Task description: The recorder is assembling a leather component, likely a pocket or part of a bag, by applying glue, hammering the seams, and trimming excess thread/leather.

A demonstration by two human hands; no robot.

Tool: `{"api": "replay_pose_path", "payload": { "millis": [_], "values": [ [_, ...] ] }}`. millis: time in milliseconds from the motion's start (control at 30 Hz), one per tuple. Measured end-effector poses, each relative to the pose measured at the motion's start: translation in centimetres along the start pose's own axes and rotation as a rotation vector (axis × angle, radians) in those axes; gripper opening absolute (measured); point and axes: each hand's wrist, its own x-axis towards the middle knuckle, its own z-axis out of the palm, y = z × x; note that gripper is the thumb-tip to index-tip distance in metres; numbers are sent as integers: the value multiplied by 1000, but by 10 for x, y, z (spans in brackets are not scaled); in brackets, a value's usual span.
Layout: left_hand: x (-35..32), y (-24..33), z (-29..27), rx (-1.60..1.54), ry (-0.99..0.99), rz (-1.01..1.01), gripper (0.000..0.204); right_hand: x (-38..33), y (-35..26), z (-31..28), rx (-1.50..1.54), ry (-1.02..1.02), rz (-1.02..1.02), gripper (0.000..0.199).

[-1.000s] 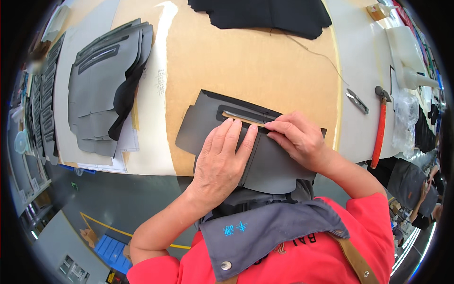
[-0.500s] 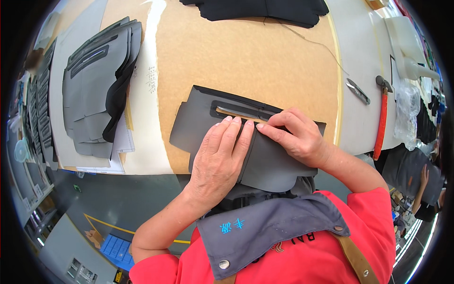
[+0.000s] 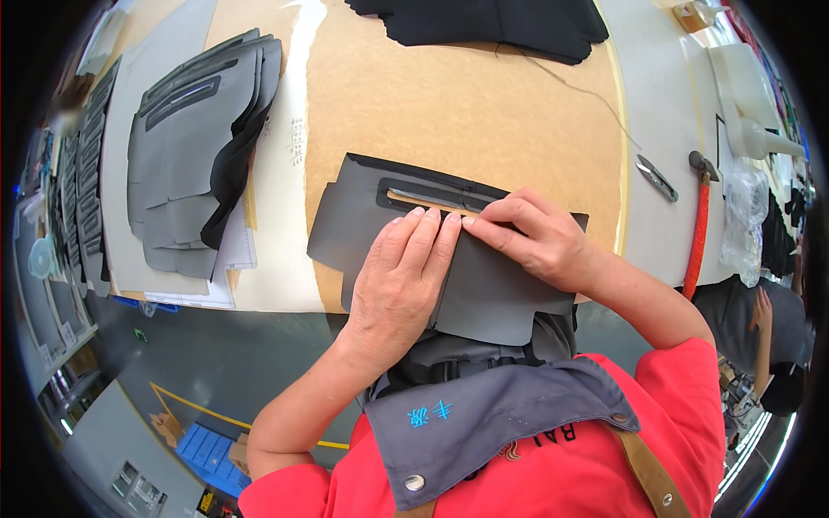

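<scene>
A dark grey flat panel point(image 3: 490, 298) of sheet material, with a long slot framed in black point(image 3: 436, 197), lies at the table's near edge, its lower part reaching over that edge. My left hand point(image 3: 395, 281) rests flat on the panel, fingers stretched out together and tips at the slot's lower border. Beside those tips, my right hand point(image 3: 548, 246) pinches thumb and forefinger at the same border, its other fingers curled. Whatever lies between the pinched fingertips is hidden. Tan table surface shows through the slot.
Similar grey panels point(image 3: 186, 164) are stacked at the left. Black pieces point(image 3: 492, 26) lie at the far edge, a thread trailing from them. At the right are thread snips point(image 3: 657, 179), a red-handled hammer point(image 3: 698, 229) and clear plastic point(image 3: 744, 216). Another person's hand point(image 3: 762, 309) shows far right.
The whole view has shifted slightly, moving the table items a little to the right. Both hands keep nearly the same places at the slot's border.
</scene>
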Motion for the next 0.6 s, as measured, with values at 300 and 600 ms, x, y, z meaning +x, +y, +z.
{"api": "replay_pose_path", "payload": {
  "millis": [300,600],
  "values": [
    [-1,0,3,-7,12,-8,52,-7,-4,-5,39,-12,90,42],
    [1,1,-1,12,3,11,49,-7,-5,-4,14,-8,89,41]
  ]
}}
